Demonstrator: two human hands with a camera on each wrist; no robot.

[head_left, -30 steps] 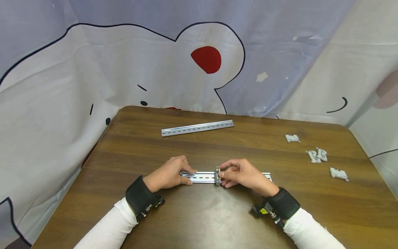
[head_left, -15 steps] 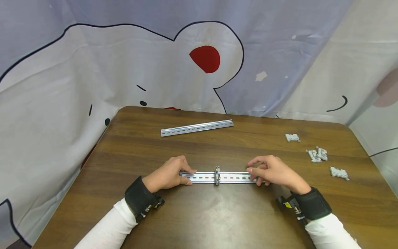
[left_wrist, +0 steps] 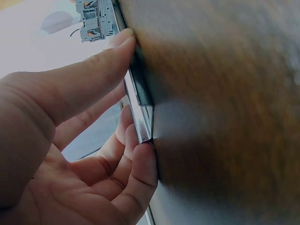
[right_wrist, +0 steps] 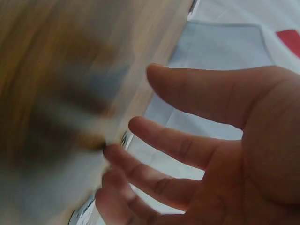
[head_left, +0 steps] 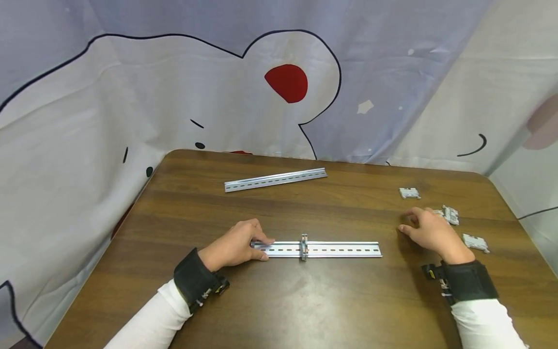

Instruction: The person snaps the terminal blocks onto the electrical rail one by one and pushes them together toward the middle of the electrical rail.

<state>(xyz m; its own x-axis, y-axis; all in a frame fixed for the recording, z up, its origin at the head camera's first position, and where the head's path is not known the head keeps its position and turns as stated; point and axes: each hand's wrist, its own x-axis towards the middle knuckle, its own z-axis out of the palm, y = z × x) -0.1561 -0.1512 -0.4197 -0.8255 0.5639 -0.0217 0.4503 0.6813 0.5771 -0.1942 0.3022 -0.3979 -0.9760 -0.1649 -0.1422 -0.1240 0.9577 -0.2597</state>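
Observation:
A slotted metal DIN rail [head_left: 340,249] lies flat across the middle of the wooden table. My left hand [head_left: 237,245] grips its left end, thumb on the near edge and fingers on the far edge, as the left wrist view also shows. Thin grey terminal blocks [head_left: 303,247] stand upright across the rail near its middle; in the left wrist view a grey terminal block [left_wrist: 96,21] shows beyond the thumb. My right hand [head_left: 431,232] hovers at the right with parted, relaxed fingers and nothing in them. It partly hides one of the loose terminal blocks [head_left: 451,215].
A second DIN rail [head_left: 275,180] lies slightly slanted at the back of the table. Another loose terminal block [head_left: 409,193] lies at the back right, and one more terminal block [head_left: 475,243] is right of my right hand. A printed curtain [head_left: 174,97] hangs behind the table.
My right hand has let go of the terminal blocks on the rail and moved right, past the rail's end, to the loose blocks. My left hand keeps its grip.

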